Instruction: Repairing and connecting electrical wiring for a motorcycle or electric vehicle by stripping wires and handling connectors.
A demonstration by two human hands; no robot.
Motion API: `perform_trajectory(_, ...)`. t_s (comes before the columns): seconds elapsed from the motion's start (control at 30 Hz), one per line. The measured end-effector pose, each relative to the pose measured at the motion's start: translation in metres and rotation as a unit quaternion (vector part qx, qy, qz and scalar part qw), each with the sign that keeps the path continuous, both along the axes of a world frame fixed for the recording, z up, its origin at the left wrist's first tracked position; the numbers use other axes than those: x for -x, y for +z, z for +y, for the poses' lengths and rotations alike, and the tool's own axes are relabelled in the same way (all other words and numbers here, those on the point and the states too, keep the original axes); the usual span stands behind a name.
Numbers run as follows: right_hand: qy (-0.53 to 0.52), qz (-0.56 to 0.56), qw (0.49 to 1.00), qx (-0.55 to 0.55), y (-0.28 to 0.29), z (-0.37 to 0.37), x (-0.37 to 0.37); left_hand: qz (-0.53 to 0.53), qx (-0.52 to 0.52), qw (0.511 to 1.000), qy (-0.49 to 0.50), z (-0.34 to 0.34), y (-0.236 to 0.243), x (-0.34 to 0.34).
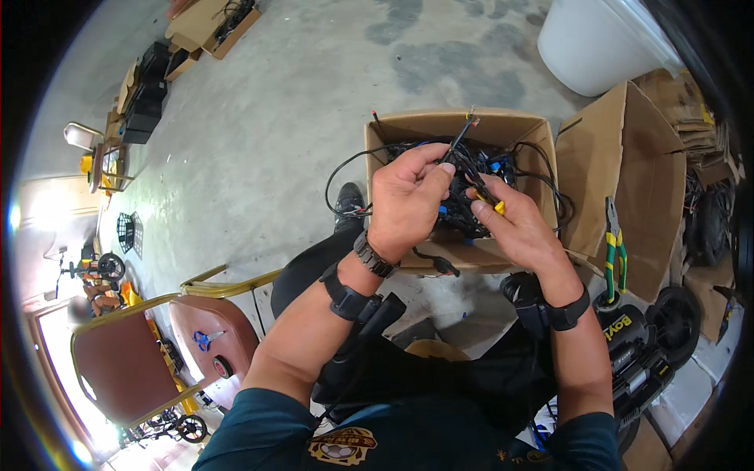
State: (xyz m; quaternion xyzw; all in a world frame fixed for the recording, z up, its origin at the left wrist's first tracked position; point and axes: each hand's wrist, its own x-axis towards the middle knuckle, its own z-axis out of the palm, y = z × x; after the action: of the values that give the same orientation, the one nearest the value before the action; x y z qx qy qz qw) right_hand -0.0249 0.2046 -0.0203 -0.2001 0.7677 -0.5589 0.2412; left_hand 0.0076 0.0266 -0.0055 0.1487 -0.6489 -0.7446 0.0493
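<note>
My left hand point(408, 196) is closed, pinching a black cable point(461, 140) between thumb and fingers. The cable's end points up and away, with thin coloured wires showing at its tip. Close beside it, my right hand point(518, 224) is closed on black cables; a yellow connector point(499, 207) shows at its fingertips. Which strand each hand grips farther down is hidden by the fingers. Both hands are over a cardboard box point(463, 120) holding a tangle of black cables with blue connectors. Some cables loop over its left and right sides, and a black plug point(446, 268) hangs at the near edge.
Right of the box stand an upright pair of green-and-yellow-handled pliers point(615, 251) and another open cardboard box point(628, 180). A white tub point(597, 47) is behind them. At left, a brown chair point(212, 314) carries blue scissors point(208, 340) and a small wheel point(223, 366).
</note>
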Motion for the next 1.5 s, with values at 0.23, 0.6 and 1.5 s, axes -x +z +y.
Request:
perform_trajectory(0.23, 0.008, 0.020, 0.999, -0.028, 0.004, -0.001, 0.002, -0.009, -0.026, 1.000, 0.008, 0.000, 0.000, 0.001)
perform_trajectory(0.6, -0.009, 0.079, 0.996, -0.034, 0.004, -0.002, 0.003, 0.026, -0.008, 0.999, 0.038, -0.003, -0.010, 0.005)
perform_trajectory(1.5, -0.042, 0.355, 0.918, -0.170, 0.005, 0.004, 0.011, -0.058, -0.221, 0.973, -0.018, -0.003, -0.005, 0.007)
